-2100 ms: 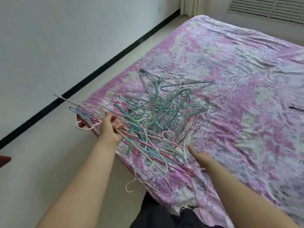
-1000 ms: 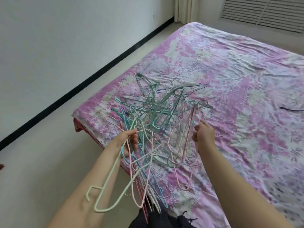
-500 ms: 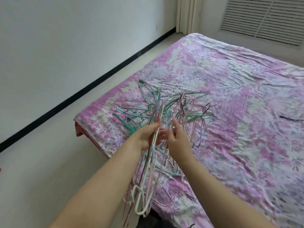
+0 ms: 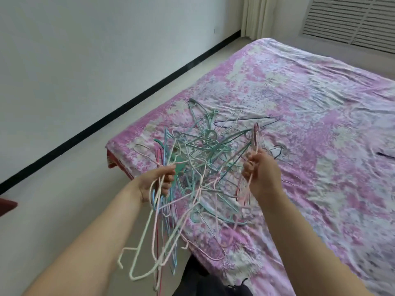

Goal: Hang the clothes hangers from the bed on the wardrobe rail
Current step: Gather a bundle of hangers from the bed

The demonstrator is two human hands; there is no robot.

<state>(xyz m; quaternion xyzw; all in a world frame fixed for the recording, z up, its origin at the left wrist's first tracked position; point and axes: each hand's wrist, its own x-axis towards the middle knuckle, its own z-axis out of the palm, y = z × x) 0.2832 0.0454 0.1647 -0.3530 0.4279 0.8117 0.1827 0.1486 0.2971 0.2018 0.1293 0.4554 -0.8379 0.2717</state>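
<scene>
Gathering hangers from the tangled pile [image 4: 205, 146] on the near left corner of the bed [image 4: 299, 99]; most of that pile not yet lifted, teal and pale wires knotted together on the flowered cover. Left hand [image 4: 158, 182] curled tight round a bunch of pastel hangers [image 4: 158, 242], hooks in the fist, bodies dangling down past the bed edge toward the floor. Right hand [image 4: 260, 176] clamped on a thinner bunch of pink hangers [image 4: 254, 142], raised just right of the pile, tips pointing up and away. Half a second ago both hands together over one bundle; now drawn apart, each with its own share, several wires stretched between them and snagged in the heap. Probably a pull to free the held ones from the tangle, so collecting only part done and no hanging begun. No wardrobe rail in view. Beyond: white wall with black skirting to the left, curtain and slatted vent at the far end, one dark stray hanger [image 4: 384, 155] far right on the cover.
</scene>
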